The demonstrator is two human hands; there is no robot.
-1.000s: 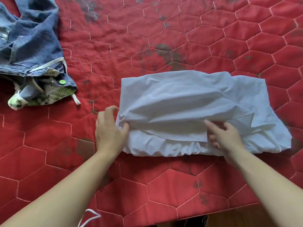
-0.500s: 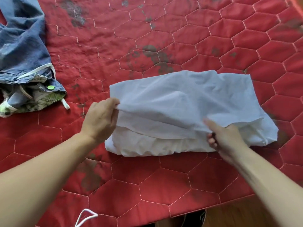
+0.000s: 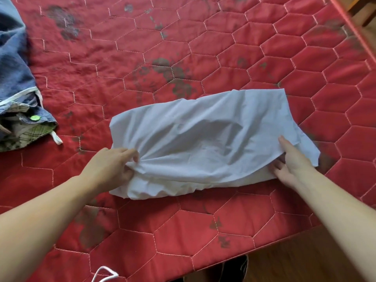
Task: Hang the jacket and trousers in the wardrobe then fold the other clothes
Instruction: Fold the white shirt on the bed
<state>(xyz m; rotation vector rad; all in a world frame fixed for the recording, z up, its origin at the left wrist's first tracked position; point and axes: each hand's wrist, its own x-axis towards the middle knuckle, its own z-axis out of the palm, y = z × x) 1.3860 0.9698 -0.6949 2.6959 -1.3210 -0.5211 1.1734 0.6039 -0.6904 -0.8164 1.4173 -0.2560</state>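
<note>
The left hand [image 3: 114, 164] pinches a gathered bunch of the white garment [image 3: 203, 139] at its left edge, fingers curled shut on the cloth so that creases fan out from the grip. The right hand [image 3: 293, 161] holds the garment's right end, thumb lying on top of the upper layer and fingers spread beneath it, clamping that layer between them. Both forearms are bare and reach in from the lower corners.

The white garment lies folded into a long band across the middle of the bed, its upper layer lifted slightly over a ruffled lower layer that rests on the red quilted bedspread [image 3: 203, 220]. The bedspread is stitched in pale hexagons and carries dark grey blotches, thickest just beyond the garment and near the top left. At the far left edge a blue denim garment [image 3: 14, 78] with a plaid lining and a green button [image 3: 34, 118] lies crumpled, well apart from the white one. A white cord loop [image 3: 104, 272] shows at the bottom edge. Brown wooden floor [image 3: 295, 265] appears past the near corner of the bed.
</note>
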